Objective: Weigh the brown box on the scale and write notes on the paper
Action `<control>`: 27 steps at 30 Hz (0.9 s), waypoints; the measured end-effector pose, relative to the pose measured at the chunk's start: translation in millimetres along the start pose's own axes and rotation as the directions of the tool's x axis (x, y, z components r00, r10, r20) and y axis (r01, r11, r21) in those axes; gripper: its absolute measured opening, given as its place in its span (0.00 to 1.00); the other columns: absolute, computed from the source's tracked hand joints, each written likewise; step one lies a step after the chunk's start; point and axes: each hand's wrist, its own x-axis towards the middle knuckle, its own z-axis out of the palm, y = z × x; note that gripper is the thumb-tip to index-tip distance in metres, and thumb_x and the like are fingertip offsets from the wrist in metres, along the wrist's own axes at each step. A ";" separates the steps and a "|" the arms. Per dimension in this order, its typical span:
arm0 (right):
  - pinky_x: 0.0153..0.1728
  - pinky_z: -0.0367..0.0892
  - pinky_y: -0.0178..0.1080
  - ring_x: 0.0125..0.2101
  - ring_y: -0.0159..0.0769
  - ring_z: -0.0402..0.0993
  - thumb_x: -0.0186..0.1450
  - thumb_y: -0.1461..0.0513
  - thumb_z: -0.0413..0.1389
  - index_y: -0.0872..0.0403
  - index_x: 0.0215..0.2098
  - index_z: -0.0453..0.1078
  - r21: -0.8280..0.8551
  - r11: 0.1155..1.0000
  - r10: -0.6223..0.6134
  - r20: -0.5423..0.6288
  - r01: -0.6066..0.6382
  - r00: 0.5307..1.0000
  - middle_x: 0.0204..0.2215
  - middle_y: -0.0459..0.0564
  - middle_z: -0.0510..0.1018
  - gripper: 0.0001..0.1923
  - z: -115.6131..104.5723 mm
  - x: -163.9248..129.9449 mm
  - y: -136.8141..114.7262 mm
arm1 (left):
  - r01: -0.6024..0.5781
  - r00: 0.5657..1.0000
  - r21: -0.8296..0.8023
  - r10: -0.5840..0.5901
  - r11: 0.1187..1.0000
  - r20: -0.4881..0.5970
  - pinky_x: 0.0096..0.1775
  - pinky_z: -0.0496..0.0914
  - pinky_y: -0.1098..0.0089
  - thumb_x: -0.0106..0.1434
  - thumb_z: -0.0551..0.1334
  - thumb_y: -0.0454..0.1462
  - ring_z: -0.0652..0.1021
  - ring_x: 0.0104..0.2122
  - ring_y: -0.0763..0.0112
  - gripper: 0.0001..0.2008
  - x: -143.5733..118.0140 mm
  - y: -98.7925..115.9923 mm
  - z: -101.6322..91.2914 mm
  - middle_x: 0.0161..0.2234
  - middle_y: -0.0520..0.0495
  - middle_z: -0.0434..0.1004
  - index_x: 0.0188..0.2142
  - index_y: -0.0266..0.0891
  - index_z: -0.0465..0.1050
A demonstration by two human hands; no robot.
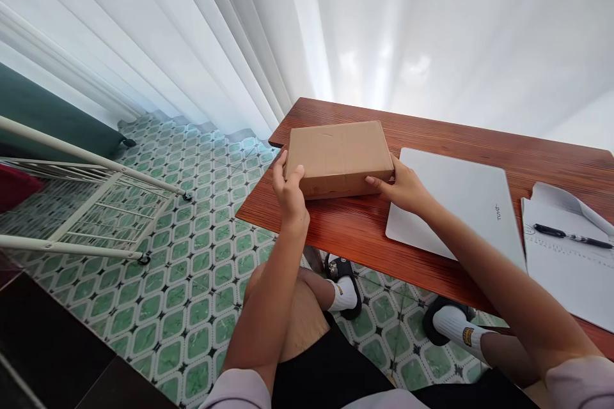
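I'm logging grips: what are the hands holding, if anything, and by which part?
The cardboard box, by its near corners: left hand at the left one, right hand at the right.

Bright light glows softly through the white curtain (345, 38).

The box (340, 150) is brown cardboard, plain and shut; it is wider than it is tall, with straight sides; its big flat top faces up and has a small thin mark near the back edge; it sits between the left hand (289, 190) and the right hand (403, 186), which hold its two ends; it is at the left part of the red-brown wooden table (345, 227).
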 end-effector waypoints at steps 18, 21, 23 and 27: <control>0.53 0.75 0.55 0.60 0.52 0.69 0.70 0.46 0.56 0.52 0.69 0.61 0.041 0.991 -0.122 -0.097 0.126 0.988 0.64 0.59 0.68 0.34 -54.3 -34.2 13.8 | -0.813 0.571 0.317 0.774 0.489 0.272 0.71 0.51 0.54 0.66 0.58 0.33 0.57 0.70 0.59 0.29 -48.4 32.9 31.0 0.67 0.47 0.62 0.66 0.45 0.63; 0.46 0.78 0.51 0.50 0.48 0.76 0.73 0.50 0.53 0.51 0.64 0.67 -0.050 0.986 -0.164 -0.234 0.156 0.958 0.57 0.56 0.75 0.25 -82.9 -53.3 21.5 | -0.893 0.446 0.261 0.801 0.367 0.399 0.70 0.54 0.50 0.68 0.59 0.34 0.58 0.70 0.54 0.26 -64.4 29.3 48.4 0.68 0.44 0.62 0.65 0.46 0.65; 0.43 0.77 0.48 0.45 0.45 0.78 0.73 0.51 0.53 0.51 0.62 0.69 -0.094 0.986 -0.163 -0.313 0.140 0.936 0.52 0.55 0.78 0.23 -102.0 -67.0 29.8 | -0.946 0.325 0.160 0.828 0.282 0.456 0.69 0.57 0.50 0.68 0.57 0.32 0.59 0.69 0.55 0.27 -76.1 26.3 62.4 0.67 0.43 0.62 0.66 0.47 0.64; 0.41 0.76 0.48 0.40 0.44 0.79 0.73 0.53 0.54 0.49 0.56 0.73 -0.114 0.992 -0.092 -0.404 0.050 0.910 0.46 0.52 0.80 0.18 -138.1 -95.4 49.2 | -0.989 0.094 -0.053 0.852 0.141 0.515 0.65 0.64 0.54 0.66 0.55 0.27 0.63 0.68 0.58 0.34 -104.7 22.0 89.2 0.67 0.44 0.64 0.69 0.47 0.58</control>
